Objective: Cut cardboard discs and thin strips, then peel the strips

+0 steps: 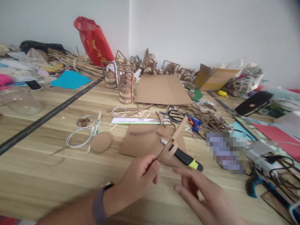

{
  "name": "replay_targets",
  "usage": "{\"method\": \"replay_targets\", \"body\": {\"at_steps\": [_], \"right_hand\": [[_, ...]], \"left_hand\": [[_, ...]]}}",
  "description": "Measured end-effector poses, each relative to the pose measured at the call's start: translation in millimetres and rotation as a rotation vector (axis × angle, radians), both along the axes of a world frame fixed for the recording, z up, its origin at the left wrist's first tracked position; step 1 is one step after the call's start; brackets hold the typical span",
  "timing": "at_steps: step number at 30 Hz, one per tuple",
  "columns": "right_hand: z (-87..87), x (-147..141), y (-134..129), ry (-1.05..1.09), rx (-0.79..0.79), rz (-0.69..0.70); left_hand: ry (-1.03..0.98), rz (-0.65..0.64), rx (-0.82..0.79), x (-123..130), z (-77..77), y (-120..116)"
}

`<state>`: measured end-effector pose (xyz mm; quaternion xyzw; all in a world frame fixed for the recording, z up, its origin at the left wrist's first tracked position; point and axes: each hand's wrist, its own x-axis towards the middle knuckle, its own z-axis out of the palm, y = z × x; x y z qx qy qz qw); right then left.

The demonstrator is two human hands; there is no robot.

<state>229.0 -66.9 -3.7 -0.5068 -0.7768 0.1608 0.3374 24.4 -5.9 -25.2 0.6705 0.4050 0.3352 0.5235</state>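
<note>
My left hand (pixel 142 172) pinches the lower end of a narrow brown cardboard strip (pixel 178 130) between thumb and fingers. The strip slants up and away to the right. To its right, my right hand (pixel 203 195) is held with its fingers apart and nothing in them, slightly blurred. Just beyond the hands is a utility knife (pixel 184 157) with a black and yellow handle, its blade end partly behind the strip. Below the strip lies a flat brown cardboard sheet (pixel 140 147), and round cardboard discs (pixel 100 142) rest to the left.
Further back are a large cardboard sheet (pixel 164 89), small lidded wooden baskets (pixel 125 93), black scissors (pixel 174 116) and a blue glue gun (pixel 195 122). White rings (pixel 79 137) lie at left. Brown strips (pixel 213 118) and cables crowd the right. A red bag (pixel 93 42) stands behind.
</note>
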Motion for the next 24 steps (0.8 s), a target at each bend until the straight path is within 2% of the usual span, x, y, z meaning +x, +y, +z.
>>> {"method": "replay_targets", "body": {"at_steps": [2,4,7,10,12,17,24], "right_hand": [[8.9,-17,24,0.025,0.183,-0.030],[9.4,-32,41,0.043,0.353,-0.049],[0.2,-45,52,0.040,0.474,-0.027],[-9.4,-44,53,0.027,0.552,0.080],[-13.1,-41,53,0.008,0.580,0.126],[-14.2,-34,52,-0.035,0.540,0.135],[-10.9,-33,50,0.063,0.484,0.106]], "left_hand": [[-0.003,-0.017,0.021,-1,3.0,-1],[-0.045,-0.033,0.031,-1,5.5,-1],[-0.056,-0.006,0.061,-2,6.9,-1],[-0.007,0.049,0.110,-1,4.8,-1],[0.008,0.056,0.125,-1,2.6,0],[0.057,0.065,0.164,1,0.5,-1],[0.117,0.024,0.242,-1,0.8,-4]]}}
